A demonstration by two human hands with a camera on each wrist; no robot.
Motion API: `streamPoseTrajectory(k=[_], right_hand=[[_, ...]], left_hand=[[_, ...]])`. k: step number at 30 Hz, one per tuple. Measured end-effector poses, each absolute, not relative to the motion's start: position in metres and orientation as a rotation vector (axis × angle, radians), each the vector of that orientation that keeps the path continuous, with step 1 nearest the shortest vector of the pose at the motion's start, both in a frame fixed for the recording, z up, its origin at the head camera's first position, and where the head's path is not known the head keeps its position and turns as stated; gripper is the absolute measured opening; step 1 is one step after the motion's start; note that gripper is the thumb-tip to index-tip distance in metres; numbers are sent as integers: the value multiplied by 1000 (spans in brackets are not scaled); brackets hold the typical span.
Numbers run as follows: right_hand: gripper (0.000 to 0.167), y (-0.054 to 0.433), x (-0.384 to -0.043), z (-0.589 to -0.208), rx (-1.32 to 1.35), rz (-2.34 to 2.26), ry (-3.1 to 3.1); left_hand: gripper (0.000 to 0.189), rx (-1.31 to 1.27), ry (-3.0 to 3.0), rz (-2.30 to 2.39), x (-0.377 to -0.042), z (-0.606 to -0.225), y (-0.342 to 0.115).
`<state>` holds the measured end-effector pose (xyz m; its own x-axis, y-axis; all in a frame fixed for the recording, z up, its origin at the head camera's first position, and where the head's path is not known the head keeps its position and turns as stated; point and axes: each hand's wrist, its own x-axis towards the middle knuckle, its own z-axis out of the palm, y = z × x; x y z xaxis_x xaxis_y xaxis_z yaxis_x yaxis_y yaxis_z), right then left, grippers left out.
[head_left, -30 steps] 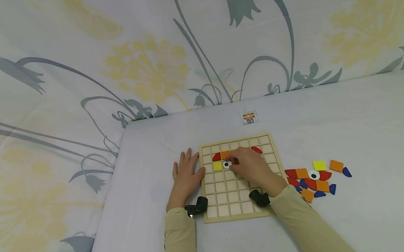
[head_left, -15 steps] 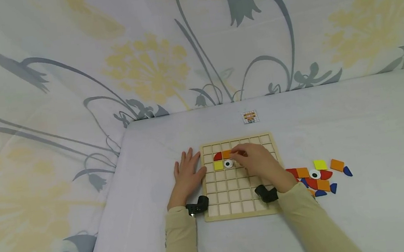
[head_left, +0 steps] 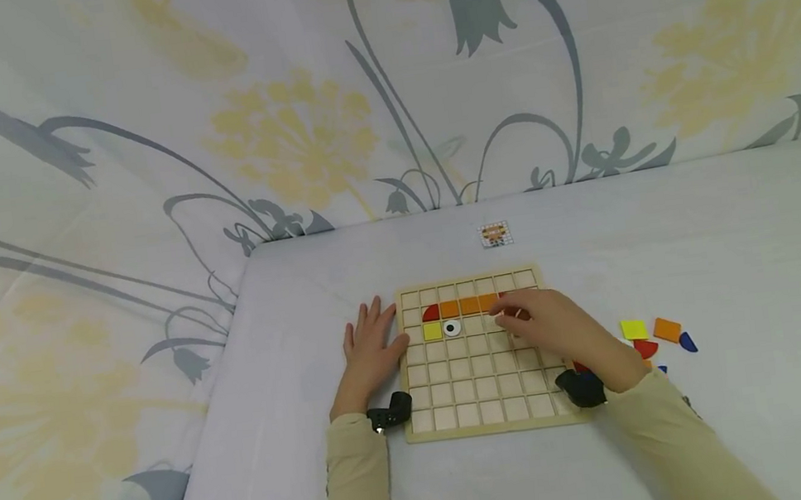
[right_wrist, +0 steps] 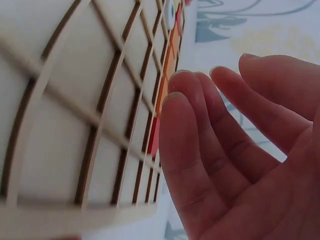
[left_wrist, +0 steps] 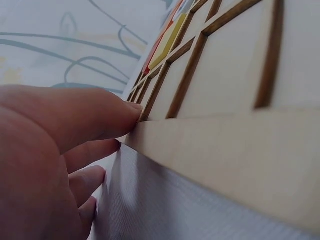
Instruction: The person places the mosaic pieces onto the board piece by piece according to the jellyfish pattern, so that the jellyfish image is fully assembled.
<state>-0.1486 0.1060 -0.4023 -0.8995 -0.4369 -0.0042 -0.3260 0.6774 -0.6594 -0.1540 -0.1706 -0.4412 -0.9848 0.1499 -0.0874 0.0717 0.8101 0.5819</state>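
A wooden grid board (head_left: 465,391) lies on the white surface. My left hand (head_left: 371,360) rests at its left edge with fingers spread, the thumb touching the rim in the left wrist view. In the head view, a row on the board holds a red quarter-round tile (head_left: 431,312) and three orange square tiles (head_left: 469,306). Below them sit a yellow square tile (head_left: 432,332) and a white eye tile (head_left: 451,328). Over the board's right side, my right hand (head_left: 558,321) hovers with loosely bent fingers and nothing between them. It hides the row's right end, where a red tile (right_wrist: 154,136) shows in the right wrist view.
Loose tiles lie right of the board, including a yellow square (head_left: 634,330), an orange square (head_left: 668,330), a red quarter-round (head_left: 646,348) and a blue one (head_left: 688,342). My right forearm covers others. A small patterned card (head_left: 494,234) lies behind the board.
My right hand has left the eye tile, which stays in its cell, and moved right across the board. More orange tiles are uncovered. My left hand stays put.
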Motion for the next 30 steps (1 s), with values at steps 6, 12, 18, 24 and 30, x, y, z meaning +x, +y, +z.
streamPoseTrajectory(k=[6,12,18,24,30], right_hand=[[24,132,-139,-400,-562,-974,2760],[25,155,-131,-398,-494,-937,2769],[28,174,-124,-398,-425,-882,2785],[24,195,-117,-401,-374,-792,2853],[23,211,-110,-404,-376,-709,2845]], left_hand=[[54,171,2872,913,-153,-443,-171],[54,155,2868,907,-153,-442,-171],[55,165,2868,913,-153,-441,-171],[55,185,2871,910,-153,-442,-172],[55,180,2868,927,-153,-442,-173]])
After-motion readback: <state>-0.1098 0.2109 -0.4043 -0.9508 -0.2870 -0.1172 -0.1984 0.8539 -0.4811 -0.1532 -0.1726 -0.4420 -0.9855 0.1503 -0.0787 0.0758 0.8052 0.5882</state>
